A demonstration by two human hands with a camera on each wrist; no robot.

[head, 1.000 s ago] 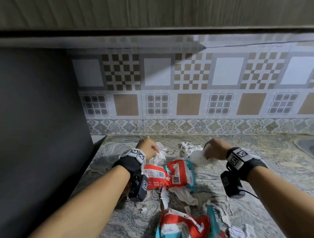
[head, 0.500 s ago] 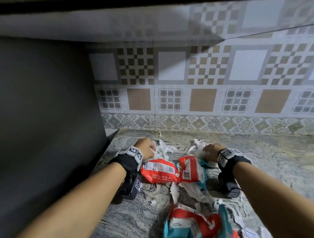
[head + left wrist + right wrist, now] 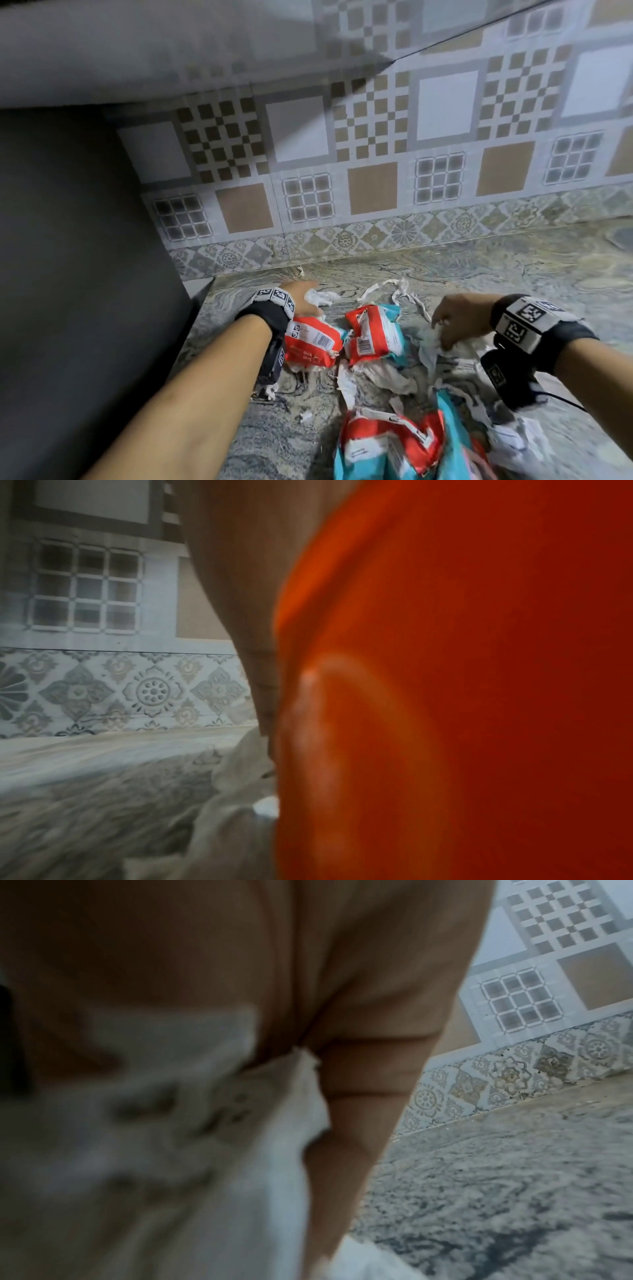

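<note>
My right fingers (image 3: pixel 359 1069) are gripping a bunch of torn white wipes (image 3: pixel 442 346), pinching one corner between them. The right hand (image 3: pixel 459 320) is working just right of the middle red packet (image 3: pixel 373 334). My left fingers (image 3: pixel 246 615) are curling round a white wad (image 3: pixel 320 296). The left hand (image 3: pixel 301 298) is sitting left of and beyond that packet, above the left red packet (image 3: pixel 311 342). I'm judging the wipes soft, light, limp and easily torn, so I'm planning to take whole bunches rather than tug strips. Scraps are lying across the marble countertop (image 3: pixel 479 270) around the middle packet.
</note>
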